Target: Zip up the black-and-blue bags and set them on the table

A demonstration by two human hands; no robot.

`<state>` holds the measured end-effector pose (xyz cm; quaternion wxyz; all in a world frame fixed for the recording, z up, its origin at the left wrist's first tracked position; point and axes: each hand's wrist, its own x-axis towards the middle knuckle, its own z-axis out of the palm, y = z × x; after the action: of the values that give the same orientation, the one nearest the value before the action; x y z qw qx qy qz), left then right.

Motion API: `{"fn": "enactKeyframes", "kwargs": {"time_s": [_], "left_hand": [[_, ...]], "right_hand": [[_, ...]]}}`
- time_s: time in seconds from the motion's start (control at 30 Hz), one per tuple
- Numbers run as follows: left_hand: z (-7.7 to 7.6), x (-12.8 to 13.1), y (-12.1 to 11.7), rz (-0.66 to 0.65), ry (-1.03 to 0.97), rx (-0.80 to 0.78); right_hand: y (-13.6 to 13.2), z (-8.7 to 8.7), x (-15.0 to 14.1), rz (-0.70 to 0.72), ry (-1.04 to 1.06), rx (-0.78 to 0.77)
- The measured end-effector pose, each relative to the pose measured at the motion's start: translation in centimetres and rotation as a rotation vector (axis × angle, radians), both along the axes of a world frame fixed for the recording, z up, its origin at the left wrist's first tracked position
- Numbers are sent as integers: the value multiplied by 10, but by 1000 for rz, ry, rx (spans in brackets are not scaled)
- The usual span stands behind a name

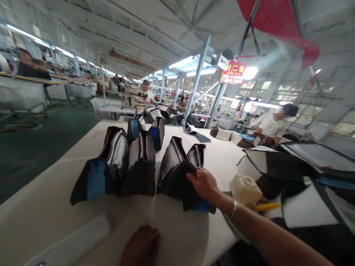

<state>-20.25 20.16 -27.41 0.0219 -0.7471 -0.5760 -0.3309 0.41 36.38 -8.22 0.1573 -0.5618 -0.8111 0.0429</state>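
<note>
Forward-down head view, seemingly tilted

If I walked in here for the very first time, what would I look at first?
Probably the row of dark fabric pieces standing on the pale table in the middle, the leftmost showing a big blue panel. Next, maybe the right hand, touching the rightmost piece of that row. Higher up, a bright red sign with yellow and white writing hangs right of center.

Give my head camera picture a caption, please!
Right hand on a sewn piece, others beside it, left hand nearer the camera.
</note>
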Motion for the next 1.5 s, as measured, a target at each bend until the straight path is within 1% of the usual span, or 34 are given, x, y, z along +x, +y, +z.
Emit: {"fn": "enactKeyframes", "kwargs": {"time_s": [0.07, 0.1, 0.13, 0.2, 0.23, 0.27, 0.37, 0.43, 0.5, 0.57, 0.63, 0.7, 0.77, 0.83, 0.87, 0.93, 0.97, 1.03, 1.13, 1.23, 1.3, 1.33, 1.4, 1.43, 1.5], "left_hand": [[19, 16, -19, -38, 35, -1], [27, 25, -29, -69, 47, 1], [35, 35, -39, -102, 56, 1], [49, 54, -55, -157, 66, -9], [56, 61, -60, -167, 64, -15], [63, 67, -63, -168, 57, -23], [82, 77, -64, -128, 19, -42], [94, 82, -64, -115, -11, -57], [108, 86, -68, -133, -38, -80], [126, 91, -77, -152, -71, -100], [150, 94, -87, -148, -117, -99], [179, 95, -98, -133, -169, -79], [212, 98, -108, -178, -200, -84], [244, 105, -121, -297, -219, -151], [258, 111, -128, -437, -257, -241], [280, 125, -142, -708, -277, -427], [288, 132, -149, -793, -273, -491], [296, 145, -160, -889, -224, -613], [296, 157, -171, -913, -171, -740], [294, 162, -173, -943, -266, -821], [297, 163, -173, -988, -323, -825], [300, 163, -172, -991, -313, -810], [305, 163, -172, -924, -221, -768], [306, 163, -171, -872, -171, -753], [301, 164, -171, -777, -118, -780]], "right_hand": [[-57, 4, 13, 109, 24, -8], [-81, 5, 21, 170, 42, -10], [-101, 5, 30, 239, 69, -5], [-128, 1, 50, 364, 151, 38], [-136, -3, 60, 394, 202, 69], [-140, -7, 69, 396, 254, 102], [-142, -19, 89, 289, 352, 153], [-140, -21, 94, 259, 370, 155], [-139, -17, 95, 267, 370, 140], [-141, -8, 96, 285, 374, 108], [-149, 6, 101, 320, 388, 72], [-166, 23, 111, 371, 411, 36], [-194, 45, 125, 439, 440, -14], [-231, 66, 141, 544, 501, -103], [-250, 76, 148, 635, 589, -197], [-288, 89, 163, 731, 758, -329], [-303, 92, 169, 756, 816, -367], [-328, 92, 181, 748, 859, -406], [-349, 84, 193, 699, 878, -445], [-357, 83, 199, 717, 935, -455], [-359, 88, 201, 726, 897, -443], [-359, 91, 201, 720, 855, -434], [-356, 91, 202, 694, 775, -393], [-354, 87, 202, 674, 745, -352], [-348, 71, 202, 628, 667, -224]]}}
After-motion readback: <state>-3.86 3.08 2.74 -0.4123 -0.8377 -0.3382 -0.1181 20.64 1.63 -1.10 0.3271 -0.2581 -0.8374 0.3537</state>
